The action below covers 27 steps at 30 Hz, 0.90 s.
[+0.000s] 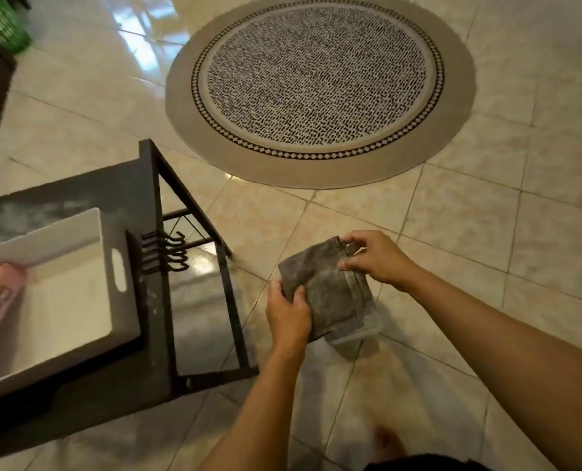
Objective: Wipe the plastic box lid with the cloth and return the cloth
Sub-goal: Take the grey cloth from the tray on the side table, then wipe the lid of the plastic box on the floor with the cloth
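The left hand (288, 312) is gripping the cloth (320, 287) against the plastic lid (357, 333), held in mid-air over the floor; the right hand (373, 258) is pinching its far edge. Wiping looks underway; next, probably returning the cloth.

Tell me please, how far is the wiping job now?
Done: the cloth is already picked up and lies over the plastic box lid. In hand: the left hand grips the near edge and the right hand pinches the far corner, both held above the tiled floor, so wiping looks underway. Left: finishing the wipe and returning the cloth.
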Available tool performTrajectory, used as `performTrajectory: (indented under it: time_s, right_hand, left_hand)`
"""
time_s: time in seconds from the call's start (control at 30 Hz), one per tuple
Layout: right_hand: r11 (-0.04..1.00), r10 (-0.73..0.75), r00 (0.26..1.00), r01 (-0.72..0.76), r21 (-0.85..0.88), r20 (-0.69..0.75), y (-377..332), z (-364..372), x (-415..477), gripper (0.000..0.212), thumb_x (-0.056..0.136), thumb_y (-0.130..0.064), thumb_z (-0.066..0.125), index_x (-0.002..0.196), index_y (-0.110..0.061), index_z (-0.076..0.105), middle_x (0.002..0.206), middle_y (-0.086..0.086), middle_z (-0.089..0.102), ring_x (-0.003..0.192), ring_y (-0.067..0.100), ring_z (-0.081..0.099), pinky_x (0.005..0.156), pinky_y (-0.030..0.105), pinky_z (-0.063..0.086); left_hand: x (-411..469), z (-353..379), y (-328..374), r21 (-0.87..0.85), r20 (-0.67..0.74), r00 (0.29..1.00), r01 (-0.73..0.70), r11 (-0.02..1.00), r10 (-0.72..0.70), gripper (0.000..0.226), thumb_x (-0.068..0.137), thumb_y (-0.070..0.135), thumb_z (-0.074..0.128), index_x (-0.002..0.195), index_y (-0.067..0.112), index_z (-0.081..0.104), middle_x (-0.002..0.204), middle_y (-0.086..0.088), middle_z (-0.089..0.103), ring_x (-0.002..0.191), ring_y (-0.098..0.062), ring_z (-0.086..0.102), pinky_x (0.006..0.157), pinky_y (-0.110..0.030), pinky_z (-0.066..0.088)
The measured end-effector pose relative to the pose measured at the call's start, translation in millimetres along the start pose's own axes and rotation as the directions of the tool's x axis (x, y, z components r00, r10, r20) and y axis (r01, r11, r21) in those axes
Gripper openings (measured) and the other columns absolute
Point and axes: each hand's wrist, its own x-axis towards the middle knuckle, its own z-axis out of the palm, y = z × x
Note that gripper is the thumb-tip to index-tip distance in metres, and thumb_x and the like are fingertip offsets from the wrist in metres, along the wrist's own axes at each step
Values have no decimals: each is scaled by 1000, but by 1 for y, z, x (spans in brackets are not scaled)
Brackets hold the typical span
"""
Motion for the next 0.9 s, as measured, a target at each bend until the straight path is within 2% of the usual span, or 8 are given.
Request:
performTrajectory:
  time_s: [0.13, 0.23, 0.33, 0.4, 0.5, 0.57, 0.67, 0.9]
  right_hand:
    - [996, -53, 998, 51, -75, -29, 38, 17, 4, 39, 72, -16, 81, 109, -16, 69, 96, 4, 69, 87, 20, 65, 82, 43, 56]
    - [993, -90, 979, 75, -90, -185, 55, 21, 2, 35, 83, -20, 72, 117, -19, 63, 104, 3, 61, 91, 18, 59, 76, 30, 51]
    - [999, -7, 979, -4, -53, -204, 78, 19, -7, 40, 93, -24, 59, 132, -24, 53, 119, 8, 52, 103, 22, 55, 85, 35, 48]
    - [995, 87, 991, -90, -31, -105, 94, 17, -16, 44, 96, -24, 52, 140, -27, 46, 120, 10, 52, 106, 24, 54, 91, 42, 49]
    - [980, 174, 984, -177, 87, 50, 109, 17, -30, 46, 100, -20, 45, 144, -32, 39, 116, 7, 54, 102, 24, 57, 84, 41, 55]
    - [968, 182, 981, -191, 161, 71, 115, 18, -34, 47, 101, -16, 42, 144, -33, 38, 111, 8, 58, 97, 23, 60, 76, 37, 56]
    - [969, 132, 988, -145, 200, 75, 115, 22, -34, 47, 101, -14, 41, 145, -31, 39, 99, 9, 61, 90, 21, 64, 64, 28, 54]
    - [961, 30, 995, -54, 270, 93, 116, 23, -16, 54, 98, -10, 48, 145, -34, 38, 92, 12, 58, 88, 27, 64, 77, 40, 57]
  left_hand:
    - [8, 13, -36, 13, 16, 999, -35, 999, 35, 24, 96, 25, 57, 99, 47, 50, 105, 10, 60, 99, -10, 61, 81, -39, 58]
    - [12, 20, -49, 84, 8, 996, -86, 993, 85, 25, 96, 27, 57, 95, 49, 45, 100, 15, 57, 97, -10, 60, 79, -34, 57]
    - [14, 25, -52, 157, -4, 996, -88, 984, 90, 29, 95, 29, 59, 118, 35, 41, 110, 7, 55, 108, -19, 59, 79, -32, 56]
    - [13, 28, -52, 255, -19, 994, -97, 962, 106, 61, 93, 32, 62, 141, 28, 25, 137, -7, 43, 126, -27, 47, 93, -42, 52]
    - [1, 29, -51, 540, 28, 954, -266, 799, 299, 97, 87, 52, 61, 152, 32, -7, 157, -6, 6, 143, -30, 9, 113, -52, 21]
    - [-6, 35, -48, 644, 186, 885, -437, 628, 427, 98, 84, 64, 55, 152, 37, -9, 159, -1, -2, 145, -27, -1, 114, -56, 9]
    - [-5, 52, -42, 709, 337, 838, -526, 471, 429, 95, 79, 78, 44, 149, 47, -12, 159, 3, -16, 146, -27, -15, 110, -66, 0]
    - [16, 55, -46, 767, 381, 880, -473, 434, 284, 98, 71, 90, 34, 146, 53, -15, 157, 3, -33, 143, -33, -27, 109, -73, 4]
